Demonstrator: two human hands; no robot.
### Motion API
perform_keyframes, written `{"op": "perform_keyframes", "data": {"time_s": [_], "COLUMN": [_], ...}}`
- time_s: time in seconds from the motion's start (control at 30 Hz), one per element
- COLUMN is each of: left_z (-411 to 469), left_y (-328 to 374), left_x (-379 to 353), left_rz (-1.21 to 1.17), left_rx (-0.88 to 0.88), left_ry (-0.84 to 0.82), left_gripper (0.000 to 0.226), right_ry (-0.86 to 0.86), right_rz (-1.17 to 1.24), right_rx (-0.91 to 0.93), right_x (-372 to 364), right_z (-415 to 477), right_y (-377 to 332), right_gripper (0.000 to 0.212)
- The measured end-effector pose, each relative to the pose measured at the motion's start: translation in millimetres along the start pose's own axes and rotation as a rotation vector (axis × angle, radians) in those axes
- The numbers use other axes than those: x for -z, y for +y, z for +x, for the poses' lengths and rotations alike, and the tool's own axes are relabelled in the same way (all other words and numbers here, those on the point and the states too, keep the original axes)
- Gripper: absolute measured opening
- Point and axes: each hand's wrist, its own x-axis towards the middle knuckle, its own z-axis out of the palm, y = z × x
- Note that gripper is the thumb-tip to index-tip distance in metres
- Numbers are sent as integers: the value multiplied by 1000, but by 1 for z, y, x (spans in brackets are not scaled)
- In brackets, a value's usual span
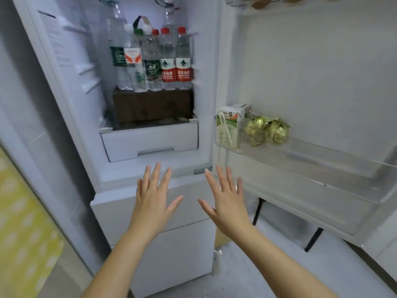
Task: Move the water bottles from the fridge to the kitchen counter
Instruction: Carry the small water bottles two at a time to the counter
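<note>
My left hand and right hand are spread, empty; the clear plastic water bottles stand upright on a dark brown box in the white fridge, up ahead, nearer the left.

Tall bottle top cut off; carton print unreadable.
</note>
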Motion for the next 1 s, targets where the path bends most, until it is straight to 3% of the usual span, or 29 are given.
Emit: {"op": "perform_keyframes", "data": {"time_s": [0.33, 0.67, 0.9, 1.0], "left_z": [103, 210, 329, 368], "left_y": [-86, -152, -176, -178], "left_x": [19, 21, 30, 35], "left_rz": [87, 71, -144, -376], "left_rx": [194, 129, 82, 115], "left_ry": [114, 184, 241, 274], "left_gripper": [79, 75, 81, 86], "right_ry": [30, 57, -12, -56], "right_rz": [104, 94, 19, -51], "right_rx": [179, 97, -26, 9], "right_x": [-32, -52, -39, -37], "right_z": [184, 307, 398, 421], "right_y": [-50, -71, -63, -56], "right_gripper": [73, 74, 84, 87]}}
